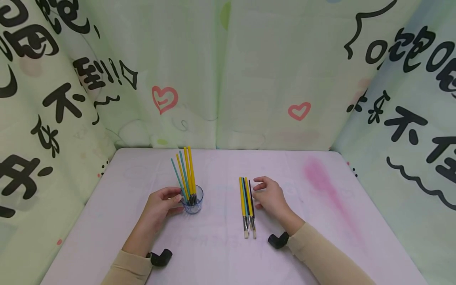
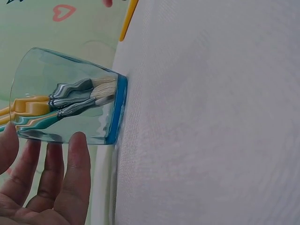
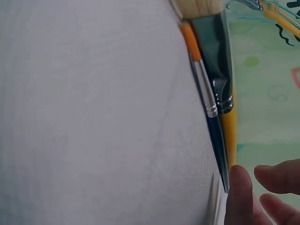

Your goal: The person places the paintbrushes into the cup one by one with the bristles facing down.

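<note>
A clear blue-tinted cup [image 1: 192, 208] stands upright on the table, left of the middle. Several paintbrushes [image 1: 191, 174] with yellow and teal handles lean in it, bristles down, as the left wrist view shows. My left hand [image 1: 160, 208] is at the cup's left side, fingertips right at its wall and thumb near the rim. To the right lies a row of several paintbrushes [image 1: 247, 206] with yellow, teal and dark handles, bristles toward me. Beside their handle ends is my right hand [image 1: 272, 198], fingers bent loosely with nothing between them.
A pale pink cloth covers the table [image 1: 213, 253], with a darker pink stain [image 1: 324, 182] on the right. Curtains [image 1: 256, 71] with printed hearts and black lettering surround the back and both sides. A black wrist mount [image 1: 161, 258] sits on each sleeve.
</note>
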`<state>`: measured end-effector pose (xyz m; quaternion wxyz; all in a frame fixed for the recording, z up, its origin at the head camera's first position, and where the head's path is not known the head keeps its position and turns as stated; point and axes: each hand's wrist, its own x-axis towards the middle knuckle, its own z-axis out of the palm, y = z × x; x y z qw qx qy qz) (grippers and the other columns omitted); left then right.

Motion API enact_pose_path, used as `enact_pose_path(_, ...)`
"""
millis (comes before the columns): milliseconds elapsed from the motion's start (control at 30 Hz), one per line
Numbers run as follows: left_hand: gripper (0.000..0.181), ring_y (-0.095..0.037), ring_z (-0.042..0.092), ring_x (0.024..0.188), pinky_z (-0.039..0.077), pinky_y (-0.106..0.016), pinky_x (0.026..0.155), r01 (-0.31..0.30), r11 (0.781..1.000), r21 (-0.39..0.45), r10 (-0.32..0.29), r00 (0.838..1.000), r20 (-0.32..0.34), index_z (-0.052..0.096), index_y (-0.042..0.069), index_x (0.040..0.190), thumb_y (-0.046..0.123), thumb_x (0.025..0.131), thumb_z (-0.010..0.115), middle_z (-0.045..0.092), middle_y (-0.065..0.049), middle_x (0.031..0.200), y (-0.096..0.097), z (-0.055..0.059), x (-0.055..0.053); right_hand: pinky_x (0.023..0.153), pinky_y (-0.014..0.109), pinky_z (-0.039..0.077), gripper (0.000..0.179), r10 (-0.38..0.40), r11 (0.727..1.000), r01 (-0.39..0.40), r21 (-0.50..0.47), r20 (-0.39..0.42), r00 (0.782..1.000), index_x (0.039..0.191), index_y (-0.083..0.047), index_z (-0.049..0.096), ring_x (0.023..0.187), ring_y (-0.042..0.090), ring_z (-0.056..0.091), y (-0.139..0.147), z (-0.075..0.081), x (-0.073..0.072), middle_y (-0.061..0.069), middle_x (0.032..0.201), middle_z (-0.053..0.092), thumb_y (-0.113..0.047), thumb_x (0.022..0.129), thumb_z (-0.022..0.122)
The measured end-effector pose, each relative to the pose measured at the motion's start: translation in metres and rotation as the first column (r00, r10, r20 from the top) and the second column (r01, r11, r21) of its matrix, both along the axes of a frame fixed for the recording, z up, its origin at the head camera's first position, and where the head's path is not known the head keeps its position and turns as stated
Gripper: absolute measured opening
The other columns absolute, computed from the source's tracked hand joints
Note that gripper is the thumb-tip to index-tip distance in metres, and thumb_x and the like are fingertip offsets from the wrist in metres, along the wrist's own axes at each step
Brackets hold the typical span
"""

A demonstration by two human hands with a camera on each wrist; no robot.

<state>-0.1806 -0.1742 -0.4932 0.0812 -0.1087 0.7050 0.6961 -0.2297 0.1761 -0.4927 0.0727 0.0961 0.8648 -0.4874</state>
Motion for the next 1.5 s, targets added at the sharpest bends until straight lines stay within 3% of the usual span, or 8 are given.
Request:
enact_pose_path(400, 0.035, -0.014, 0.072, 0.094, 0.069, -0.038, 0.088, 0.007, 1.000, 0.026, -0.007, 1.000, 0.000, 0.063, -0.008, 0.137, 0.001, 0.104, 0.067, 0.070, -0.008, 0.113, -0.001, 0.001, 0.000, 0.052, 0.024, 0.058, 0.054, 0.017, 0.991, -0.021, 0.135, 0.029, 0.999, 0.141, -0.009, 0.063, 0.055, 0.017, 0.060, -0.006, 0.000, -0.008, 0.011, 0.106, 0.066, 0.000, 0.090, 0.081)
enact_pose_path(1000, 0.036, -0.016, 0.072, 0.096, 0.069, -0.039, 0.089, 0.002, 1.000, 0.004, -0.002, 1.000, 0.012, 0.064, -0.006, 0.138, 0.004, 0.104, 0.069, 0.070, -0.012, 0.119, -0.001, 0.001, 0.000, 0.047, 0.022, 0.052, 0.047, 0.037, 0.975, -0.037, 0.220, 0.007, 0.999, 0.133, -0.006, 0.065, 0.048, 0.014, 0.058, -0.009, -0.005, -0.017, 0.007, 0.092, 0.064, -0.001, 0.088, 0.079)
enact_pose_path(1500, 0.036, -0.016, 0.072, 0.097, 0.068, -0.041, 0.091, 0.002, 1.000, 0.004, -0.002, 1.000, 0.018, 0.064, -0.005, 0.139, 0.005, 0.104, 0.068, 0.070, -0.013, 0.122, 0.000, 0.001, 0.000, 0.054, 0.025, 0.050, 0.043, 0.047, 0.943, -0.055, 0.328, 0.032, 0.998, 0.133, -0.004, 0.066, 0.054, 0.018, 0.063, -0.011, -0.002, -0.022, 0.006, 0.084, 0.069, -0.005, 0.091, 0.076)
